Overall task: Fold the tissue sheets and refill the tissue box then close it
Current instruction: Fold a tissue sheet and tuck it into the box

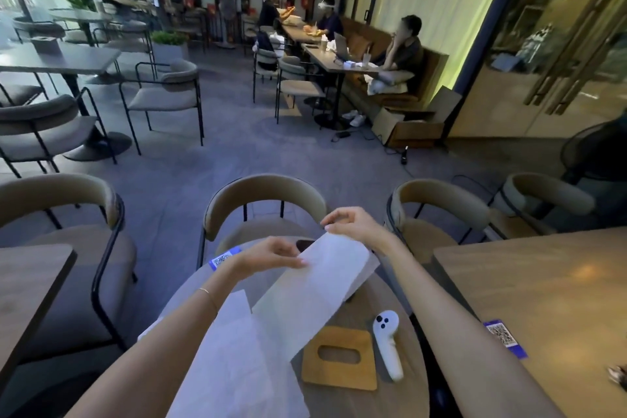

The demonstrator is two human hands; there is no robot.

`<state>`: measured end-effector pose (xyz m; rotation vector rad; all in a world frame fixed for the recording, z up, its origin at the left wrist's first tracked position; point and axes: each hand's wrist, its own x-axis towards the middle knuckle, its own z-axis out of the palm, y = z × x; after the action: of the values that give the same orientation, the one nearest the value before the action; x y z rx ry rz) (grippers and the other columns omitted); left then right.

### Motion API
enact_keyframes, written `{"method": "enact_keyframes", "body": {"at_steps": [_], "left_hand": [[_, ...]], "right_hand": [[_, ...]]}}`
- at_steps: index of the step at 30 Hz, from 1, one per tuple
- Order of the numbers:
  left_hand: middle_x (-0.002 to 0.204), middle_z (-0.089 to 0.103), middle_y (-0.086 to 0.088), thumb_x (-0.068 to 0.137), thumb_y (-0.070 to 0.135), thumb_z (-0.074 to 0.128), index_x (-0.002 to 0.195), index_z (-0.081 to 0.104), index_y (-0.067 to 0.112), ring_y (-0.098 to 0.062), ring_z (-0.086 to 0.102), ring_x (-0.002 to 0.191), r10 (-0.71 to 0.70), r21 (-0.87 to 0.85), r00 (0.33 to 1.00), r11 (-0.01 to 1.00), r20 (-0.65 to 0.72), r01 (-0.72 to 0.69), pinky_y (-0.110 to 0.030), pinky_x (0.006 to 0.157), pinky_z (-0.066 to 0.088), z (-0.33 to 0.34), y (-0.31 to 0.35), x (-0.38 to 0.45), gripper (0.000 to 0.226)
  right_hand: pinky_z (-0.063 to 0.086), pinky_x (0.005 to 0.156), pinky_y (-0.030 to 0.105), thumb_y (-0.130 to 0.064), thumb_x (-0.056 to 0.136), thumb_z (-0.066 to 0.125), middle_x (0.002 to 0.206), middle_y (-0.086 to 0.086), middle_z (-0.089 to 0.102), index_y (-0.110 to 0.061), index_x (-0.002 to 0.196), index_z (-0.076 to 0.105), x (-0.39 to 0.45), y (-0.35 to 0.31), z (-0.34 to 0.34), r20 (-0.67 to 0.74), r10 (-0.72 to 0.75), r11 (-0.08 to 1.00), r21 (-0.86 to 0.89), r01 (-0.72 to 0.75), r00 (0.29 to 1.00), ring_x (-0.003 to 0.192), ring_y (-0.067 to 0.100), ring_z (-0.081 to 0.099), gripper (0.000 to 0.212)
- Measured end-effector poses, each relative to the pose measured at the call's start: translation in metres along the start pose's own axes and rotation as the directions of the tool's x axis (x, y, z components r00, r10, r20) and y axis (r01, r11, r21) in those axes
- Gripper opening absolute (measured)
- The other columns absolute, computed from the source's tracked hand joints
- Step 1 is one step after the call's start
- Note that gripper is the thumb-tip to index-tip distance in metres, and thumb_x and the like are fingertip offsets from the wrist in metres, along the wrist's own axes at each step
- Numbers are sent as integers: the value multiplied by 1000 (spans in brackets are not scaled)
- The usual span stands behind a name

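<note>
I hold a white tissue sheet [315, 285] stretched above the round table [400, 397]. My left hand [271, 256] pinches its upper left corner and my right hand [353, 222] pinches its far top corner. The sheet hangs down toward me in a long fold. More white tissue sheets [234, 360] lie spread on the table under my left forearm. The wooden tissue box lid [339, 358], with an oval slot, lies flat on the table near me. A dark object [305, 244], partly hidden behind the held sheet, sits at the far side of the table.
A white handheld controller [388, 343] lies right of the lid. A blue QR sticker [224, 258] is at the table's far left edge. Curved-back chairs [264, 204] stand beyond the table, a wooden table [543, 299] at right, another at left. People sit at distant tables.
</note>
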<state>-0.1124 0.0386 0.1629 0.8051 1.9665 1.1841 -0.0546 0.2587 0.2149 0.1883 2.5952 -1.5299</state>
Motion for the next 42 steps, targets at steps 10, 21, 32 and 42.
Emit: {"method": "enact_keyframes", "body": {"at_steps": [10,21,32,42], "left_hand": [[98,66,-9,87,44,59,94,63,20,-25,64,88,-272,-495,833,869,-482,-2,-46,86,54,32,-41,-9,26],[116,57,-5,89,30,61,129,39,25,-12,61,90,-222,-446,718,884,-659,-136,-23,68,52,26,-49,-12,46],[99,66,-8,81,12,71,114,64,12,-25,66,95,34,-117,779,984,-626,-137,-18,73,58,17,-60,-20,34],[123,52,-4,84,35,66,115,53,19,-22,53,114,-150,-231,815,973,-560,20,-32,91,50,4,-56,-13,37]], "right_hand": [[44,104,52,-72,71,56,132,11,55,-25,135,43,-4,60,61,167,263,663,684,-304,950,123,34,51,80],[53,79,33,-10,76,76,130,9,53,-41,145,19,4,57,90,15,140,845,519,-127,990,114,27,57,95],[56,90,39,-6,80,71,116,12,64,-11,115,66,2,53,90,-35,71,976,209,-62,997,110,28,62,35],[43,76,21,-20,87,66,93,-1,61,-5,101,67,1,42,83,-89,122,952,291,-91,989,91,13,55,21]]}}
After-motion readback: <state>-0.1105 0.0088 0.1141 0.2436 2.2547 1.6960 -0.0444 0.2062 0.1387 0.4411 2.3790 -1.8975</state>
